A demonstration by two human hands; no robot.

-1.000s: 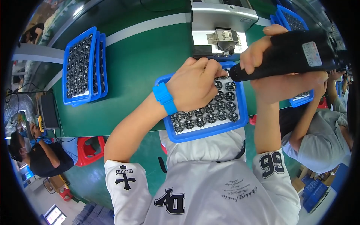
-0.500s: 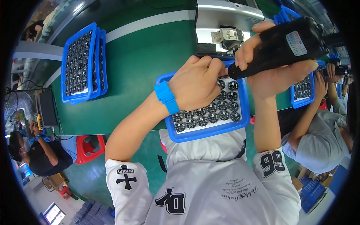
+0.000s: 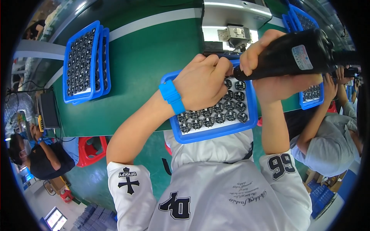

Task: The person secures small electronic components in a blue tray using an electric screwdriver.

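Note:
My right hand (image 3: 283, 85) is wrapped round a thick black electric screwdriver (image 3: 283, 57) with a pale label, held slanting with its narrow end toward the left. Close against that end, my left hand (image 3: 202, 84) has its fingers curled in a pinch; whatever lies between them is hidden. A blue watch (image 3: 172, 97) is on my left wrist. Below both hands lies a blue tray (image 3: 221, 135) with a white insert, holding rows of small round black parts (image 3: 230, 105). My left hand covers the tray's upper left portion.
Stacked blue trays (image 3: 94, 90) of similar parts stand left on the green table (image 3: 142, 57). A metal fixture (image 3: 236, 35) sits at a grey machine (image 3: 235, 11) beyond my hands. More trays (image 3: 304, 21) are at far right. A co-worker (image 3: 323, 134) works at right, another (image 3: 42, 158) at left.
The screwdriver's thick rear end has dipped, so it lies nearer level, and my right hand has turned with it. My left hand keeps almost the same place and pinch.

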